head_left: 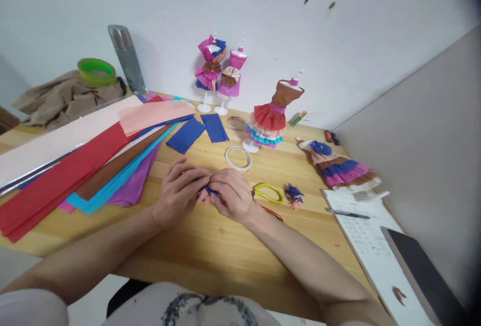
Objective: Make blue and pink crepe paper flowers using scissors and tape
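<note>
Both hands meet over the middle of the table, their fingertips together on a small piece of blue and peach crepe paper [205, 194]. My left hand [180, 190] is closed, its fingers bent round the left side of the piece. On the right side, my right hand [233, 194] pinches the same piece between thumb and fingers. Most of the paper is hidden by the fingers. Just beyond the hands lies a white tape ring [239, 159]. Yellow-handled scissors [267, 193] rest right of my right hand, and a red handle [272, 213] shows partly behind the forearm.
Long crepe paper strips [67, 175] cover the left side. Blue pieces [186, 135] lie behind the hands. Small dress forms [278, 110] stand at the back. Further right are paper scraps [293, 194], a lying paper dress [338, 168], a notebook [356, 235] and a dark device [421, 271].
</note>
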Available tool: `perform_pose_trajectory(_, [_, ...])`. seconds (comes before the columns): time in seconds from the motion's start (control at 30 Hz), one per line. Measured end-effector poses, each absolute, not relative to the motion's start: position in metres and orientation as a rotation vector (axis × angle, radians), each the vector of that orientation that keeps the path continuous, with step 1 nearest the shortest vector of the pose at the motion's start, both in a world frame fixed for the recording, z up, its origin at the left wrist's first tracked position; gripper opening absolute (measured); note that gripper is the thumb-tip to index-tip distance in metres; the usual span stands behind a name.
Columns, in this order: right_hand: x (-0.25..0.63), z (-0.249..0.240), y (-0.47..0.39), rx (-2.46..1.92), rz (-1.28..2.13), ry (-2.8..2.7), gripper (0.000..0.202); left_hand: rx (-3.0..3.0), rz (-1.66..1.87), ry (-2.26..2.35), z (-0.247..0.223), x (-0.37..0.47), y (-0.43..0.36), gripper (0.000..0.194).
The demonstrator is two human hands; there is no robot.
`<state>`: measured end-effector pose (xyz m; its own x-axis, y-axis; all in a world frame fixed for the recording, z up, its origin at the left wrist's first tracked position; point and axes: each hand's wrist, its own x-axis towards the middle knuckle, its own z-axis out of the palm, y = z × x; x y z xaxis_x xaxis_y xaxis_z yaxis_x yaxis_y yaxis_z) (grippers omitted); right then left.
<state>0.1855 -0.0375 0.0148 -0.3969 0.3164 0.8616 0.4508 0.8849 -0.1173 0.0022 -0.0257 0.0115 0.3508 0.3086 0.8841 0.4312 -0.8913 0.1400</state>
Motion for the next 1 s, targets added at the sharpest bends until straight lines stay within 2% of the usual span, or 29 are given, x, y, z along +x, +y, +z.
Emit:
perform_pose_trajectory(0.2, [0.184,0.013,-0.033,-0.541,-0.122,-2.016,0.005,-2.559,-1.505,-0.617,0.009,-0.005,-0.019,0.023])
perform_pose_trajectory(0.47, [0.192,0.022,-0.033,-0.504,-0.088,-2.014,0.01,-2.672,-1.566,-0.625,0.009,-0.001,-0.021,0.045])
perform_pose_trajectory(0.77, [0.193,0.022,-0.033,-0.507,-0.087,-2.022,0.013,-2.818,-1.841,-0.67,0.026,0.001,-0.025,0.032])
perform_pose_trajectory(1.0, [0.195,0.021,-0.035,-0.54,-0.093,-2.049,0.012,-3.025,-2.028,-0.753,0.028,0.001,-0.029,0.032])
